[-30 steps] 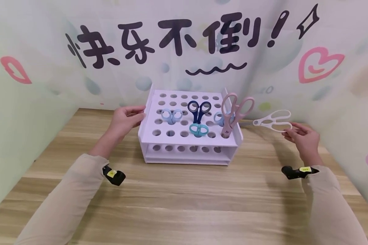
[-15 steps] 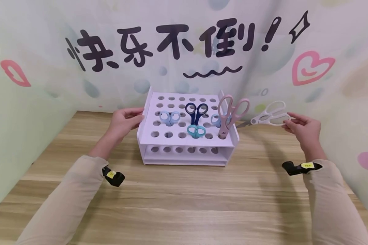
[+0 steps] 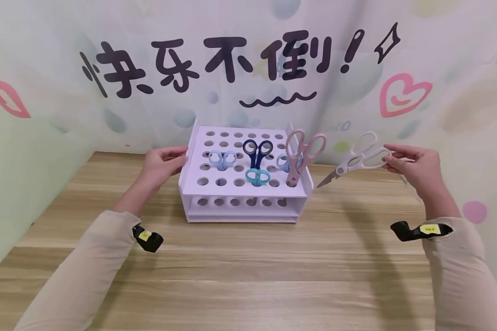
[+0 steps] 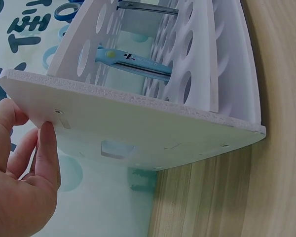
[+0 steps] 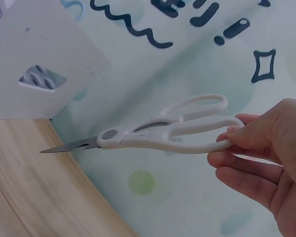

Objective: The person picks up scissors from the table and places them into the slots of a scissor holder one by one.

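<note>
My left hand touches the outer face of the left side panel of a white rack; in the left wrist view, its fingertips rest against that panel. My right hand pinches one handle loop of white-handled scissors between thumb and fingers. They are held up off the table, blades closed, tip angled down and left, close to the rack's right side. Standing in the rack's holes are pink scissors, dark blue scissors, teal scissors and two light blue pairs, including the left light blue scissors.
The rack has two holed tiers and stands on a wooden table. A printed cloth with large black characters hangs behind it, and walls of cloth close in both sides.
The right hand has lifted the white scissors and tilted them from nearly level to tip-down. The left hand stays at the rack. The head view has shifted slightly.
</note>
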`<state>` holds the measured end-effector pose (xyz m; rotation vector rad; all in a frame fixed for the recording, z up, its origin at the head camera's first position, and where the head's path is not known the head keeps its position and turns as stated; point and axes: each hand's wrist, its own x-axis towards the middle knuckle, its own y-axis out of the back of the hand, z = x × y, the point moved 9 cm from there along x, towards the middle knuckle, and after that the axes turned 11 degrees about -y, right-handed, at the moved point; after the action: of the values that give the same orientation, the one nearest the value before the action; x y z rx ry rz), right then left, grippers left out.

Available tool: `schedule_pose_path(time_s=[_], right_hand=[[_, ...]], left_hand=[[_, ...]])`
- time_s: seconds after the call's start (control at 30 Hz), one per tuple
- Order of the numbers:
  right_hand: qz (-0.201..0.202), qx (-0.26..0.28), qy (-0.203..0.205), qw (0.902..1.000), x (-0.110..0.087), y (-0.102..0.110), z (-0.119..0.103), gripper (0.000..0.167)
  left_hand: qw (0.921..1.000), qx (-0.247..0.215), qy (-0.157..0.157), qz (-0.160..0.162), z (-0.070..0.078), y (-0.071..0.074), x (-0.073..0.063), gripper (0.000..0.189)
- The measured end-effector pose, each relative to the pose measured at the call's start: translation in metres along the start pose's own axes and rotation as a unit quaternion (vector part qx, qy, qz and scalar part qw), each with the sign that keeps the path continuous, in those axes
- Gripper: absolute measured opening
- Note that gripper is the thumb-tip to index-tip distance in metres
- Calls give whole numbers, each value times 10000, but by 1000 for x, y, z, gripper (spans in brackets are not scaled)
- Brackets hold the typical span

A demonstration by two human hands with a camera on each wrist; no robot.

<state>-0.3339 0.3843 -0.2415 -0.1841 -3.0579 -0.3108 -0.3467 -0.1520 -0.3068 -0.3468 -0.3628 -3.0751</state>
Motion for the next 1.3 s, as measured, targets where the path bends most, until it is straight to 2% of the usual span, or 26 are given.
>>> schedule_pose_path(time_s=[0.23,0.33,0.43,0.53,0.77,0.93,1.1,1.23,1.3], right_hand=[[-247,-726,293,9966,-18,-9,-24,28],[-218,-1284,423,9906,-28,-11,-33,30],[-126,-1932,546,9795,-38,-13,-40,32],[-135,-2214,696,9726,-46,-17,-49,33],[-292,-2400,1157,9634,-67,-39,-73,34],[-693,-2282,1624,9575,-80,-61,-89,34],[-1060,-2343,2222,9405,-93,-86,-103,34],[-1133,-2529,2656,9234,-98,-103,-110,35],[-1147,-2571,2758,9191,-99,-109,-112,35]], left_hand=[[10000,-9,1,29,-1,1,-1,43],[10000,-31,20,38,0,1,0,43],[10000,-81,1,4,1,0,0,43],[9999,-91,-24,-37,1,-1,0,43],[9999,-103,-62,-4,0,1,-1,42],[9999,-135,-105,16,1,2,0,41],[9998,-163,-136,33,1,2,0,41],[9997,-189,-142,36,1,2,0,41],[9997,-194,-135,31,1,1,0,41]])
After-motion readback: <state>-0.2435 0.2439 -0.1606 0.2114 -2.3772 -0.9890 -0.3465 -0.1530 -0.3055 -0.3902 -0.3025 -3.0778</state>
